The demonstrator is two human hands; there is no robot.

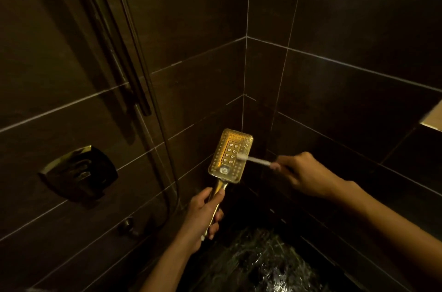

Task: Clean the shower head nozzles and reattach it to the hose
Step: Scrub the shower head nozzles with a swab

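A rectangular gold shower head [226,160] faces me in the middle of the head view, its nozzle plate upward. My left hand [203,215] grips its handle from below. My right hand [303,173] holds a white toothbrush [253,160] by the handle, and the bristles touch the right side of the nozzle plate. The shower hose [153,105] hangs down the wall on the left, apart from the shower head, looping near the bottom.
Dark tiled walls meet in a corner behind the shower head. A vertical shower rail [114,52] and a metal mixer handle [79,172] are fixed on the left wall. A small wall outlet [129,224] sits below. The wet dark floor [258,263] glistens beneath. A light ledge [433,117] shows at far right.
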